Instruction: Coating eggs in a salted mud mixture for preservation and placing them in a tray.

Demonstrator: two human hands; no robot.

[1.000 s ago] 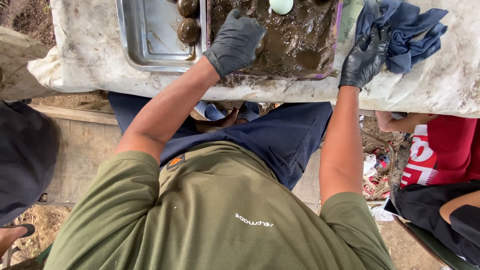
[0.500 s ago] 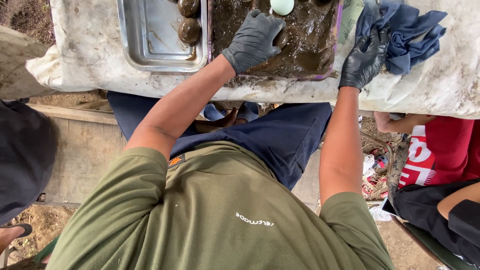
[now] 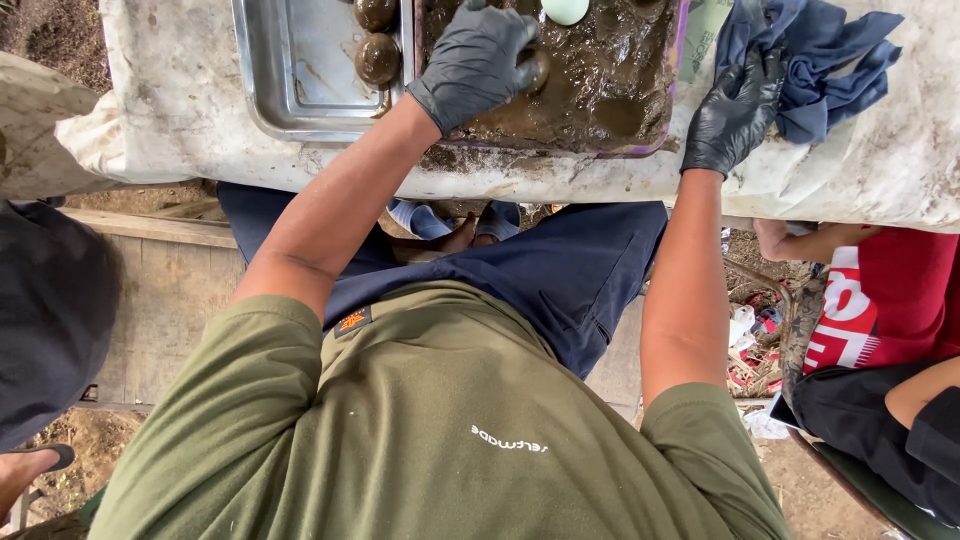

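Mud-coated egg (image 3: 537, 68), in the mud tray (image 3: 655, 140) at the worktop's (image 3: 180, 110) near edge, clasped by the gloved left hand's (image 3: 475, 62) curled fingers. Right hand (image 3: 732, 115), fingers bent, presses a blue cloth (image 3: 820, 60). Steel tray (image 3: 290, 90) holds two coated eggs (image 3: 378, 58).

Daylit dirt ground (image 3: 45, 30), wooden planks (image 3: 160, 300) underfoot.

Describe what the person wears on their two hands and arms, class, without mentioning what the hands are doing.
Both the left hand and the right hand wear thin black rubber gloves, slightly shiny and wrinkled, ending at the wrists. The forearms are bare. Short olive-green sleeves of a T-shirt cover the upper arms only.
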